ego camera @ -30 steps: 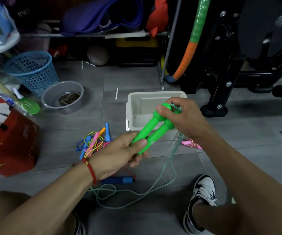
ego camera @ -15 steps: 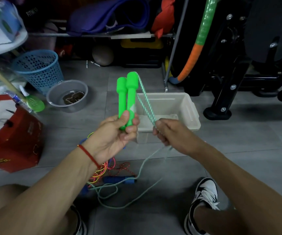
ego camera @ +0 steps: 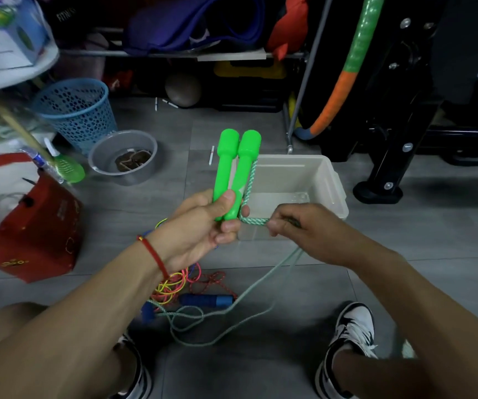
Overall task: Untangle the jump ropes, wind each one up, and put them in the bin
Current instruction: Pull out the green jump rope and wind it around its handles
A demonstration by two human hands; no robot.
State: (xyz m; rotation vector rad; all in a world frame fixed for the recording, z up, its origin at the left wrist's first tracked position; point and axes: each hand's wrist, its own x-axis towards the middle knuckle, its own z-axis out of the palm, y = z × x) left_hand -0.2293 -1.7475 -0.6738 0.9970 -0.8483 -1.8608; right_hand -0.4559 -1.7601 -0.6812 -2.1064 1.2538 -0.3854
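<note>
Floor (ego camera: 404, 283) (grey tiles) bears bin (ego camera: 332, 180).

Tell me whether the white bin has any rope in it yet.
Empty, as far as shows: the white bin has a bare floor, though the hands hide its near corner. The green rope is outside, held.

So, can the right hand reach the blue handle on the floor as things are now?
Probably not at once: the right hand grips the green rope. The path to the blue handle looks open otherwise.
</note>
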